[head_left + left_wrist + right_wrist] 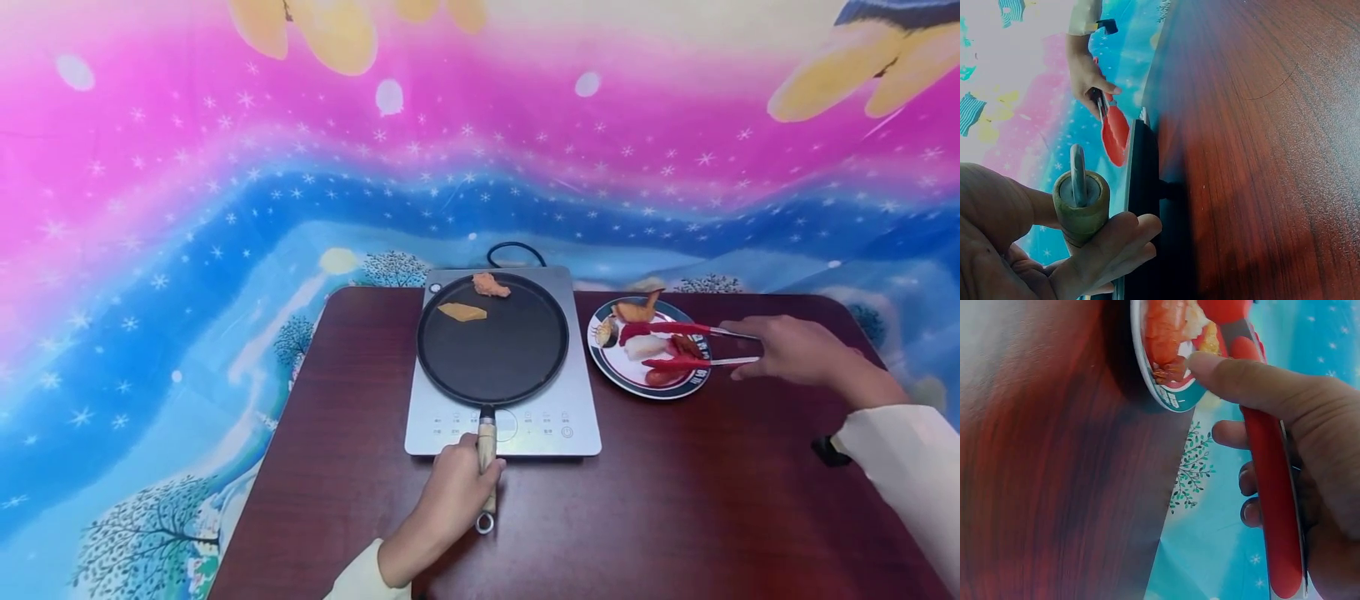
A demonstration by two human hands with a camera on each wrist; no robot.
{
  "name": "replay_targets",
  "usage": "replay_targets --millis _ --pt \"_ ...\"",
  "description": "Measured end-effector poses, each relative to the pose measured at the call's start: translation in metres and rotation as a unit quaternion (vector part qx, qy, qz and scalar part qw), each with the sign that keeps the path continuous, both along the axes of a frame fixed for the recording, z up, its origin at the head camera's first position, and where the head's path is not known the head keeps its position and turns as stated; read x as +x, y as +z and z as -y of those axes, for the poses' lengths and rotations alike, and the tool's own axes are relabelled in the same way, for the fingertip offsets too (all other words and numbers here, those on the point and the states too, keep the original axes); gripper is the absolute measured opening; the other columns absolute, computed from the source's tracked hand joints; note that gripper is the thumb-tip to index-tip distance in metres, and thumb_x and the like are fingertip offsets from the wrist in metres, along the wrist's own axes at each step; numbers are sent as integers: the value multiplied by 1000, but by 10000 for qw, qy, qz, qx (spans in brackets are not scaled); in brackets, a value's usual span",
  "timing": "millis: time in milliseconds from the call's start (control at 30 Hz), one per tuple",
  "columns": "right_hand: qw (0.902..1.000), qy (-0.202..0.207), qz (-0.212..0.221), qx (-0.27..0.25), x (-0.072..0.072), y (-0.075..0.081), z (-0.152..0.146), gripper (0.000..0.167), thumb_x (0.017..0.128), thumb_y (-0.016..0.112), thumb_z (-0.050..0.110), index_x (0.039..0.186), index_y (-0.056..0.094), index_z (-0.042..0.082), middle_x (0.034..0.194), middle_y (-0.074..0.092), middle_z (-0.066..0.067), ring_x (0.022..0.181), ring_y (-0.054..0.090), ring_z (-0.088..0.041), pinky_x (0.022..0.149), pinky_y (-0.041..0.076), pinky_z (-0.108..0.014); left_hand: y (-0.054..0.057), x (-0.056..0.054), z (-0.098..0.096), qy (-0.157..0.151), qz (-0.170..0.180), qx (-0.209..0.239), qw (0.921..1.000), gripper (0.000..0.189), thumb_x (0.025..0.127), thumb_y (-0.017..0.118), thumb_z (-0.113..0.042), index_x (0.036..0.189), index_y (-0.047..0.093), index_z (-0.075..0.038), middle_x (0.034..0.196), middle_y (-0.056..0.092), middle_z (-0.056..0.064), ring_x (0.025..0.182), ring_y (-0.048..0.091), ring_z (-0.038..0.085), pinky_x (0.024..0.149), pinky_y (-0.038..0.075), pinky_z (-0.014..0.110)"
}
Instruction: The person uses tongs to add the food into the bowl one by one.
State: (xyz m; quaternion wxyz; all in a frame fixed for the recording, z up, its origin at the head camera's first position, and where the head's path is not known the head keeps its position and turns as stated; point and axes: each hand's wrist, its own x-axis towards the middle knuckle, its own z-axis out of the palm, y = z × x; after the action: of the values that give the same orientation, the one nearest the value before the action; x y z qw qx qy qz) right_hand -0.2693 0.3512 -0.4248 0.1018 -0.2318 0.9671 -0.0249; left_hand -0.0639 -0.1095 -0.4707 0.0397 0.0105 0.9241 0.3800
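My left hand (453, 483) grips the light wooden handle (487, 446) of a flat black frying pan (498, 354). In the pan lie a lumpy orange-brown food piece (490, 285) and a flat yellowish piece (462, 312), both toward the far left side. My right hand (798, 354) holds red-tipped tongs (678, 364), their arms spread over a dark-rimmed plate (597, 357). On that plate are a brown wing-shaped piece (636, 311), a white piece (643, 347), a small shell-like piece (607, 333) and reddish pieces. Whether the tips touch any food I cannot tell.
The pan sits on a silver induction cooker (581, 437) with touch controls along its front. A black cable (517, 244) loops behind it. Everything stands on a dark red wooden table (675, 517), with a printed snow-scene cloth (300, 192) behind and at the left.
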Motion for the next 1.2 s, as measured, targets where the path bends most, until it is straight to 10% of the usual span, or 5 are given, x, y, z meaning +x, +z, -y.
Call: replay_targets --millis 600,1200 --pt "9988 91 477 -14 -31 -4 4 78 77 88 40 143 59 8 135 62 -29 121 60 -50 91 51 -68 1 1 -3 21 88 95 9999 31 93 74 -14 102 61 12 65 58 2 48 54 5 47 48 19" --pt "9998 25 161 -127 -31 -15 -2 72 77 89 43 137 66 12 107 75 -12 76 56 -15 64 47 -36 2 0 -2 22 49 107 9999 33 93 74 -16 103 61 12 65 58 3 50 55 5 47 48 19"
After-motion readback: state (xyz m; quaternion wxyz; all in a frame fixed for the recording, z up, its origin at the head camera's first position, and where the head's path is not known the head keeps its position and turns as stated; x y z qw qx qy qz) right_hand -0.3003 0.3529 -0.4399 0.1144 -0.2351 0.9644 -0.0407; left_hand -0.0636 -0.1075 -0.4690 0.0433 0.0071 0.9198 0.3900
